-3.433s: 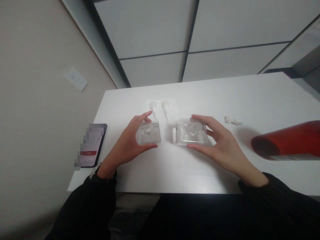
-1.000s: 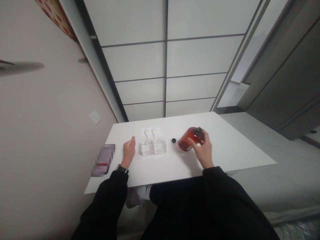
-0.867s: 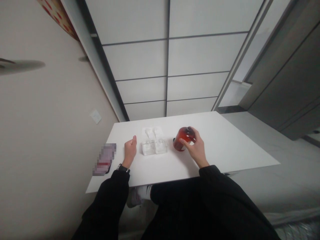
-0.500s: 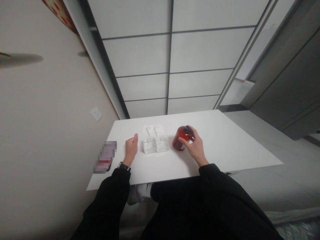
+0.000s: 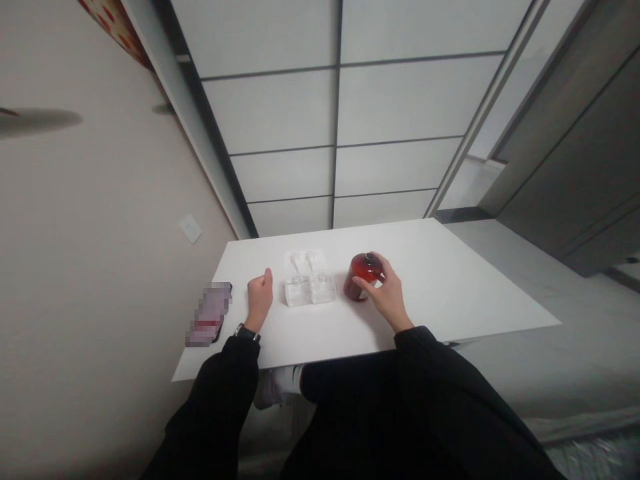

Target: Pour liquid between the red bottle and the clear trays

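Observation:
My right hand is wrapped around an amber-red bottle with a dark top, its thumb on the near side. The bottle stands on the white table, leaning slightly at most. Left of it are two clear bottles, side by side. Behind them, two white pump heads with thin stems lie on a pale, see-through tray or sheet. My left hand rests closed in a fist on the table, left of the clear bottles. Its fingers hide whatever they might hold.
A phone, blurred out, lies at the left edge of the white table. A wall with a socket borders the left side. White panelled doors rise behind the table.

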Demonstrator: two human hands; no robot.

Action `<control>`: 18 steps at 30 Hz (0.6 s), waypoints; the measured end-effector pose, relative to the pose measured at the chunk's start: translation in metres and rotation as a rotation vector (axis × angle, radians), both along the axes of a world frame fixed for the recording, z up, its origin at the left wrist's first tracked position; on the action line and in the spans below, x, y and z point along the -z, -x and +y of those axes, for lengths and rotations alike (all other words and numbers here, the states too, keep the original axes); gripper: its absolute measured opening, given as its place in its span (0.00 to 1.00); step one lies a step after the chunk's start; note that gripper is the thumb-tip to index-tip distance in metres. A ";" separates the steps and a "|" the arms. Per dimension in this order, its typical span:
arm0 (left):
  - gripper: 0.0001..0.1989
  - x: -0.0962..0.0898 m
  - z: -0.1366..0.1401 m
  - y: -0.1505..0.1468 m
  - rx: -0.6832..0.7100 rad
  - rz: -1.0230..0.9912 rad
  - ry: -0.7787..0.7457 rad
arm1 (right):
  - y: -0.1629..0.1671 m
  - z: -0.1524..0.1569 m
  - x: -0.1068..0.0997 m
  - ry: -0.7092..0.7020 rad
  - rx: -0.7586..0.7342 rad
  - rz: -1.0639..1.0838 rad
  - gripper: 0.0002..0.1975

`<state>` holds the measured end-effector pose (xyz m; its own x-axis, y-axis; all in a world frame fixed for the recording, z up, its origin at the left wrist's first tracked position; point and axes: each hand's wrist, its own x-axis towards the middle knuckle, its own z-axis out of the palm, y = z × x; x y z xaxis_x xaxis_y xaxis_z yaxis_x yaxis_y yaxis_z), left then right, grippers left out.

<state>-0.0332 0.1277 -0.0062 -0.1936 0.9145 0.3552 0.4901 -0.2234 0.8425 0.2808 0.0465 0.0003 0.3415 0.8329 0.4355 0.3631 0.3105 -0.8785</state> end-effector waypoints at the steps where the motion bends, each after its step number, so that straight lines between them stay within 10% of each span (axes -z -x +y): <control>1: 0.29 0.000 0.000 0.000 -0.004 0.003 0.002 | 0.000 0.000 0.000 0.002 -0.002 -0.003 0.41; 18: 0.28 -0.004 -0.002 -0.002 -0.013 0.053 0.003 | 0.004 0.012 0.010 0.008 -0.103 0.001 0.45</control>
<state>-0.0316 0.1257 -0.0021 -0.1865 0.9131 0.3626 0.5367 -0.2144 0.8161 0.2769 0.0584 -0.0098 0.2542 0.8670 0.4286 0.3281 0.3396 -0.8815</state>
